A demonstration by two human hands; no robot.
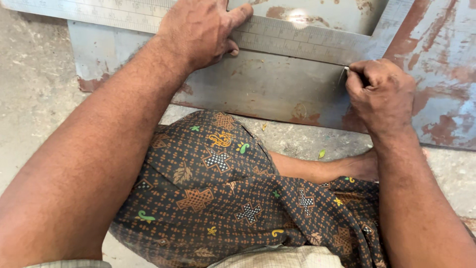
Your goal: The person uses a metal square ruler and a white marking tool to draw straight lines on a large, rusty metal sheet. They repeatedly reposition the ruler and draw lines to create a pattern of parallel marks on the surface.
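At nine o'clock lies bare concrete floor (29, 99). The left hand (198, 30), toward twelve o'clock, lies flat with fingers spread, pressing down on a steel square (297, 42) whose long blade runs from eleven o'clock across to one o'clock, where its short arm turns upward. The square lies on a rusty metal sheet (267, 92) that spans the top of the view. At two o'clock from centre the right hand (379, 92) is curled tight around a thin scriber (343, 75), its tip touching the sheet just below the blade's lower edge, near the corner of the square. The hands are well apart along the blade. At six o'clock, patterned brown cloth (218, 193) covers the person's bent knee.
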